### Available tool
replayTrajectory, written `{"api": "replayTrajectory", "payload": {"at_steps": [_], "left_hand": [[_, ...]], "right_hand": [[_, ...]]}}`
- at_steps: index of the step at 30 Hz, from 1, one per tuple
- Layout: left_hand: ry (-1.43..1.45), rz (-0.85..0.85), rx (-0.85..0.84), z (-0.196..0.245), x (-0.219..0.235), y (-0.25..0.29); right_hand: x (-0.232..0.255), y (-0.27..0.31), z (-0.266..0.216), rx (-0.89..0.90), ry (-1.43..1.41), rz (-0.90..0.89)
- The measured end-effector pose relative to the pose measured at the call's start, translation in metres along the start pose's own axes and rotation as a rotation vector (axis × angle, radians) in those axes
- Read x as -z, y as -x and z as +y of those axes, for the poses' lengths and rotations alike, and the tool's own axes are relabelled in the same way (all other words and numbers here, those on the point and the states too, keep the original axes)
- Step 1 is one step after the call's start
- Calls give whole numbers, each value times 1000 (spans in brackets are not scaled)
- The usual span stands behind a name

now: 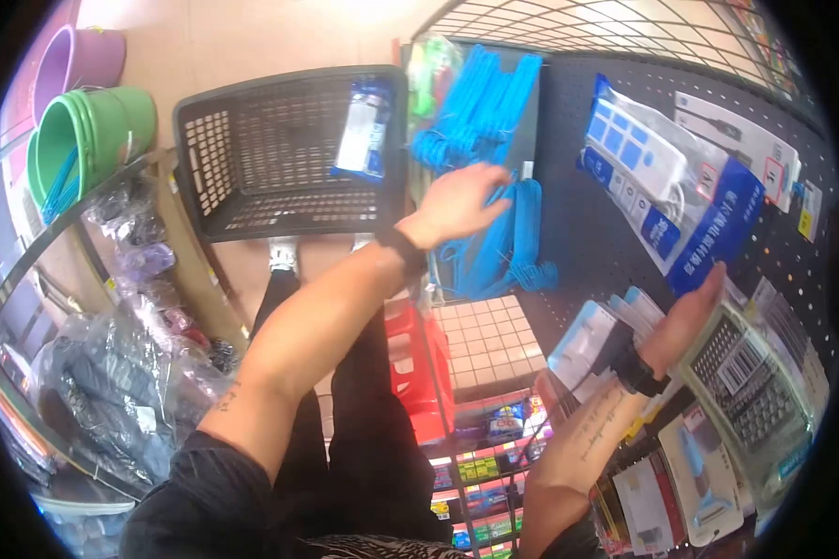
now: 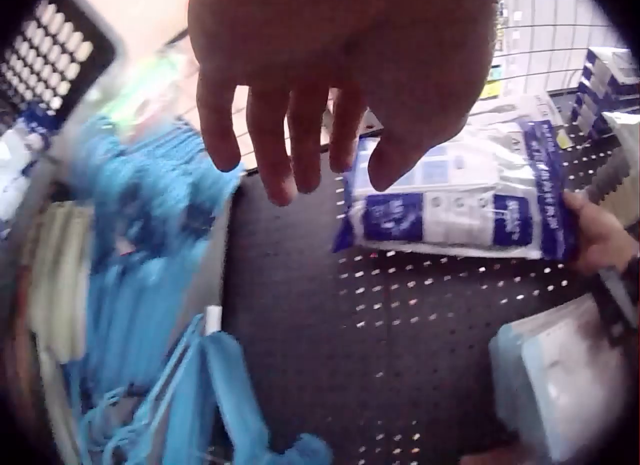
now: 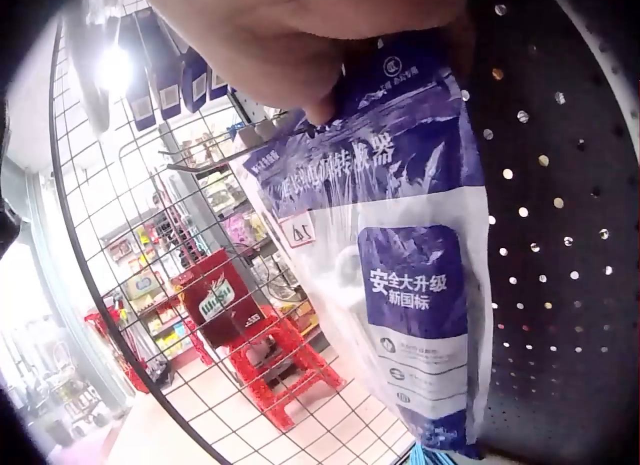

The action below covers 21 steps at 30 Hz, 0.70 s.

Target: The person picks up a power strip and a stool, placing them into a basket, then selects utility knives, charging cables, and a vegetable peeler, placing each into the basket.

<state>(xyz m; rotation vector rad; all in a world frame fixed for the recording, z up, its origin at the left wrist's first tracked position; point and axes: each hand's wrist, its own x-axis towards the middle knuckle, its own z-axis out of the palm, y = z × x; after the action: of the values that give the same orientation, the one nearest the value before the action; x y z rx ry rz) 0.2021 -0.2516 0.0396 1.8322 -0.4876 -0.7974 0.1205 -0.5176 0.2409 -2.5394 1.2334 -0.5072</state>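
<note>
- A blue-and-clear package (image 1: 657,172) is held by the right hand (image 1: 685,326); its dark blue end is clamped between the thumb and fingers.
- From that grip, the rest of the package is stretched outward in front of the hand, and white blocks with a cord are seen through the plastic.
- Behind the package, a dark pegboard (image 3: 560,315) is seen; whether the two are touching cannot be told.
- Nothing is held by the left hand (image 1: 461,200), which is placed well to the left of the grip; its fingers are loosely extended, with the thumb apart, as shown in the left wrist view.
- Near the left hand, blue hangers (image 1: 480,107) are hung in bunches, between the grip and a dark basket (image 1: 294,84).
- The basket is set well apart from the grip, farther left, and a blue-and-white pack (image 1: 364,130) is contained in it, near its right wall.
- Just beyond the package, on the side away from the left hand, a carded cable (image 1: 732,135) is displayed.
- Below the grip, a barcoded pack (image 1: 755,373) is displayed beside the right wrist, on which a dark band (image 1: 636,368) is worn.
- Green buckets (image 1: 112,130) are stacked at the far left of the grip, beyond the basket.
</note>
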Motion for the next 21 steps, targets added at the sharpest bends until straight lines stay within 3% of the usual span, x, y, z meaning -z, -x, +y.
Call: {"api": "replayTrajectory", "payload": {"at_steps": [1,3,4,8,10,12,14,17,18,19,20,21], "left_hand": [[-25,-15,86,-25,5,15],[-69,-34,283,-77,15,44],[-99,-29,402,-104,27,57],[-152,-32,703,-192,54,82],[-184,-99,856,-236,56,78],[-352,-242,832,-273,60,64],[-394,-42,824,-303,45,47],[-381,60,877,-349,24,16],[-387,116,869,-364,10,6],[-374,117,855,-363,3,-4],[-399,207,907,-362,-4,-8],[-425,293,961,-358,-9,-10]], "right_hand": [[-3,2,-18,-3,-11,-10],[-10,10,-46,-223,9,95],[-16,12,-47,-225,-3,85],[-13,9,-36,-118,-146,179],[-11,20,-49,47,49,97],[-11,40,-35,84,-91,123],[-12,73,-52,1,32,39],[-9,115,-39,183,252,50],[-7,128,-34,319,325,67],[-9,139,-29,449,398,82],[-11,146,-25,452,410,89],[-10,153,-22,496,282,14]]}}
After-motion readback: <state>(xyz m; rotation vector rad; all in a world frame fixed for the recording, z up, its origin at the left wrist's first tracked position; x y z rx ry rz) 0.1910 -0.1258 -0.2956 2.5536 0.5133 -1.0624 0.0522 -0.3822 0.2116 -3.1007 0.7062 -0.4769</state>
